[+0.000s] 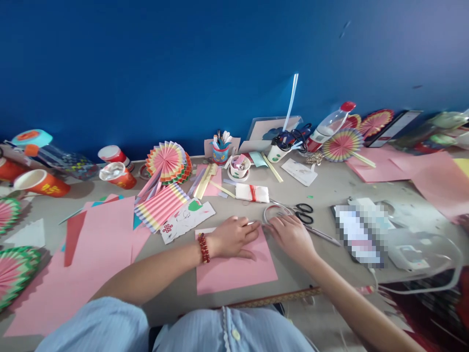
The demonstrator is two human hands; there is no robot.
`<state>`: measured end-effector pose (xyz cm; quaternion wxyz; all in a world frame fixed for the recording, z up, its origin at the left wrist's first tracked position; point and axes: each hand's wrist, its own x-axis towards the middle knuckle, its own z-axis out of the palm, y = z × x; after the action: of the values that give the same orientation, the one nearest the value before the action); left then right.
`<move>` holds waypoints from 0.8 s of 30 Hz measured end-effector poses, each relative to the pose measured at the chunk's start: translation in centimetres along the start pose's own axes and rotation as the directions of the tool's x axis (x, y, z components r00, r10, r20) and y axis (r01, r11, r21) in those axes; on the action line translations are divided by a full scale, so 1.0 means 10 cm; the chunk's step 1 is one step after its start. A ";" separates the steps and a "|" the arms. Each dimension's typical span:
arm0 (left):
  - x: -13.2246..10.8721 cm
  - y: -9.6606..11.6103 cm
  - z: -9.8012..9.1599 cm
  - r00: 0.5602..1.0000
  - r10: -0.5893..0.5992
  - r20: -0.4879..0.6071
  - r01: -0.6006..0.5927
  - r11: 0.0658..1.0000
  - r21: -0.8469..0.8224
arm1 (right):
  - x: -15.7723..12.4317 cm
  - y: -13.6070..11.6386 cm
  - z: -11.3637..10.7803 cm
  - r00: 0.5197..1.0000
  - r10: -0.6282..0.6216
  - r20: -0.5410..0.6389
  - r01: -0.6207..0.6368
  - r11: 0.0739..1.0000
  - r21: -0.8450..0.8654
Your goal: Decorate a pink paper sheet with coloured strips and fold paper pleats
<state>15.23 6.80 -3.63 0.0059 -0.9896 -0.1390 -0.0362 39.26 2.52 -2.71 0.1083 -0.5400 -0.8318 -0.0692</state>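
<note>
Head view: our left fingers (251, 236) spread over smooth, four-cornered pink paper (236, 275), long axis looking sideways; can't tell what our right fingers (280, 224) grip.

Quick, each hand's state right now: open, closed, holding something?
Left hand: open, spread over the pink sheet.
Right hand: bent beside the clear ring; any grip cannot be told.

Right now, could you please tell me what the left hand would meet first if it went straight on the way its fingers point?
The left hand points toward the right hand, so it would probably meet that first, though the exact depth is unclear.
</note>
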 end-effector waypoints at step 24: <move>-1.05 0.47 -0.04 0.899 -0.437 -0.024 0.435 0.898 -0.073 | -0.08 -0.43 0.18 0.968 -0.045 -0.246 0.113 0.955 0.273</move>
<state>6.43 -0.62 -3.99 -0.0321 -0.9321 -0.3555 -0.0606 35.42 0.51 -4.67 0.2803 -0.4727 -0.8353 -0.0170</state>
